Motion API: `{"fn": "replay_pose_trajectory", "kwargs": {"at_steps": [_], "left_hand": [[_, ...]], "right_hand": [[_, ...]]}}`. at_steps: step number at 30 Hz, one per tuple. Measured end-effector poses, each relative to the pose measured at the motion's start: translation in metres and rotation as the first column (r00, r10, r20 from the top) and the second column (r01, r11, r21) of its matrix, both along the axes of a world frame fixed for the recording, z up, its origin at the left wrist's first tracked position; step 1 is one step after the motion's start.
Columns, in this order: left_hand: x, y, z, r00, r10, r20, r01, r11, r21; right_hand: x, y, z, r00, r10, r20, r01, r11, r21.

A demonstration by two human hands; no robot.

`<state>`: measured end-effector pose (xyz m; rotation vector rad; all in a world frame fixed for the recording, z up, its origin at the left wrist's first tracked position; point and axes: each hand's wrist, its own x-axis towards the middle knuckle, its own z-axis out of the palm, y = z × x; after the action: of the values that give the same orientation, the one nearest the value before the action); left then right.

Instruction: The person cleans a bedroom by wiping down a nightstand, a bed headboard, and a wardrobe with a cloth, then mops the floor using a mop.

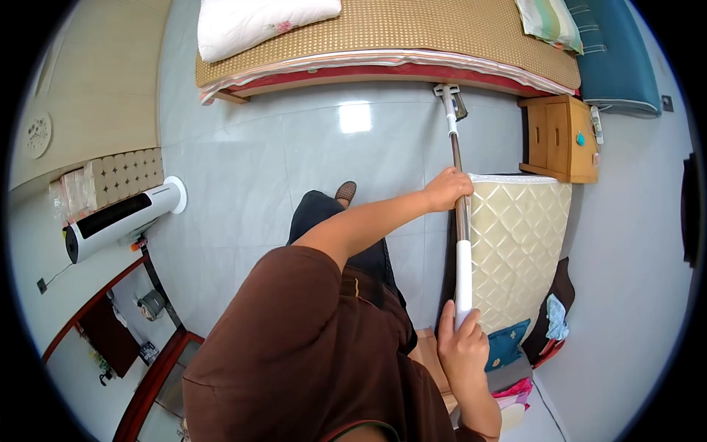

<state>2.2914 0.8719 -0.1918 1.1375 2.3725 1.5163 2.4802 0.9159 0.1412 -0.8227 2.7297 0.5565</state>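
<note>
Left hand (448,189) and right hand (463,340) both grip a long-handled floor tool (462,221), its head right at the edge of the bed (412,37), wide tiled floor (294,147) off left, quilted pad (515,243) crowding the pole's right.

my pole (456,153) looks like shiny metal, its grip (463,276) smooth white plastic. under me the floor (258,147) is glossy tile, bright with reflected light. my shirt (272,317) is matt cloth. the bed mat (412,33) looks woven and slightly rough, the pad (515,239) is quilted cloth with a soft sheen, and the bedside cabinet (546,132) is smooth wood, lightly glossy.
</note>
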Motion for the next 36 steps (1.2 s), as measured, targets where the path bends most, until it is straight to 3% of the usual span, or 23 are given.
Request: {"fn": "replay_pose_trajectory", "kwargs": {"at_steps": [5, 10, 19, 24, 29, 31, 36], "left_hand": [[0.029, -0.018, 0.024, 0.996, 0.079, 0.04, -0.082, 0.995, 0.057], [0.073, -0.06, 0.04, 0.965, 0.263, 0.004, -0.263, 0.963, 0.052], [0.159, -0.161, 0.017, 0.827, 0.561, 0.031, -0.553, 0.823, -0.126], [0.217, -0.189, 0.028, 0.737, 0.675, 0.04, -0.653, 0.726, -0.214], [0.295, -0.192, 0.044, 0.749, 0.662, 0.024, -0.631, 0.725, -0.276], [0.31, -0.192, 0.047, 0.79, 0.612, 0.027, -0.584, 0.766, -0.27], [0.29, -0.165, 0.071, 0.894, 0.439, -0.088, -0.447, 0.87, -0.207]], "right_hand": [[0.006, 0.01, 0.041, 0.994, 0.099, 0.046, -0.097, 0.995, -0.029], [0.03, 0.02, 0.058, 0.973, 0.209, 0.098, -0.202, 0.977, -0.072], [0.066, 0.016, -0.007, 0.892, 0.452, 0.014, -0.438, 0.871, -0.222], [0.082, 0.012, -0.005, 0.838, 0.545, -0.015, -0.525, 0.801, -0.288], [0.116, 0.029, 0.018, 0.833, 0.538, 0.124, -0.468, 0.808, -0.358], [0.123, 0.035, 0.03, 0.862, 0.459, 0.213, -0.36, 0.852, -0.381], [0.123, 0.058, 0.064, 0.989, 0.141, 0.048, -0.098, 0.858, -0.505]]}}
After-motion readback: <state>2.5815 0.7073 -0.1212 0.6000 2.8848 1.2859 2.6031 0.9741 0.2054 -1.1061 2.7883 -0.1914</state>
